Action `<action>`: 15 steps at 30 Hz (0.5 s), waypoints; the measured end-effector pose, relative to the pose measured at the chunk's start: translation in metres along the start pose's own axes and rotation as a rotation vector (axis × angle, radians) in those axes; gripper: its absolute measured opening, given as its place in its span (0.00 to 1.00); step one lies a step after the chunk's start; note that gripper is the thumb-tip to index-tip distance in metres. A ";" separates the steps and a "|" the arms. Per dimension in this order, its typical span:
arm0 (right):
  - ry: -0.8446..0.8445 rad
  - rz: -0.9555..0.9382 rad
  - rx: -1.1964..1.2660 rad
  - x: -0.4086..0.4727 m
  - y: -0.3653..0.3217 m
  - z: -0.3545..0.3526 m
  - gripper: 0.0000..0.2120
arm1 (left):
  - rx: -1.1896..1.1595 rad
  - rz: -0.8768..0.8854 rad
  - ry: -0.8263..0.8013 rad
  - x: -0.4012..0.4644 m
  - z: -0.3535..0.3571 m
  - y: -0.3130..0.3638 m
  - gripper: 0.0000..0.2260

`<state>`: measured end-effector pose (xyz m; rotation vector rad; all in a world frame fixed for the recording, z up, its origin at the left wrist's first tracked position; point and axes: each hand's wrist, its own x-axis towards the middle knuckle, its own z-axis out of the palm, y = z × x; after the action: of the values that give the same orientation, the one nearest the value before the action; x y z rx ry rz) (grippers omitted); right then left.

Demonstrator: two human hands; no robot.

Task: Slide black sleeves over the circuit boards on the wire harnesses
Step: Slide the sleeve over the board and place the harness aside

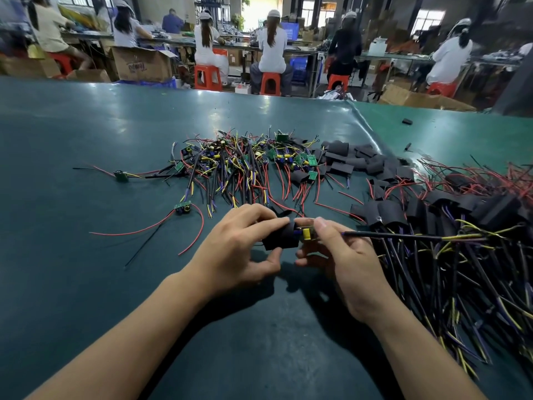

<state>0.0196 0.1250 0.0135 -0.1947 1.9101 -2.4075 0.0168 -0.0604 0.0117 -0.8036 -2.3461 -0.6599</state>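
Observation:
My left hand (pixel 245 249) grips a black sleeve (pixel 281 236) between fingers and thumb, just above the green table (pixel 86 284). My right hand (pixel 343 261) pinches a circuit board (pixel 307 234) with a yellow part; the board's left end sits inside the sleeve's mouth. The board's dark cable (pixel 398 235) with yellow and purple wires runs off to the right. Behind the hands lies a heap of bare boards on wire harnesses (pixel 242 166). Loose black sleeves (pixel 354 160) are piled to its right.
A pile of sleeved harnesses (pixel 450 226) fills the right side of the table. Two single harnesses (pixel 183 207) (pixel 121 176) lie apart at the left. A stray sleeve (pixel 407 121) sits far right. People sit on red stools (pixel 208 77) at benches beyond the table.

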 end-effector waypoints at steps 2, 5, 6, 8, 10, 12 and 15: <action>0.025 -0.060 -0.049 0.000 -0.001 -0.001 0.07 | 0.002 0.007 -0.010 0.000 0.001 0.002 0.19; 0.101 -0.095 -0.035 0.000 -0.003 -0.002 0.03 | -0.018 0.014 0.000 -0.001 0.002 0.004 0.18; 0.127 -0.112 -0.066 0.000 -0.004 -0.003 0.05 | -0.026 0.016 0.007 0.000 0.002 0.005 0.18; 0.156 -0.134 -0.135 0.000 -0.003 -0.003 0.09 | -0.032 0.020 0.029 0.000 0.002 0.004 0.18; 0.160 -0.134 -0.138 0.000 -0.001 -0.002 0.10 | -0.029 0.019 0.045 0.001 0.004 0.004 0.18; 0.146 -0.125 -0.139 -0.001 0.000 0.000 0.10 | -0.026 0.030 0.050 0.001 0.005 0.004 0.18; 0.117 -0.101 -0.114 -0.004 0.000 0.004 0.10 | -0.028 0.043 0.058 0.001 0.008 0.006 0.17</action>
<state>0.0239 0.1221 0.0145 -0.1627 2.1400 -2.4249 0.0176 -0.0514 0.0084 -0.8344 -2.2661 -0.6899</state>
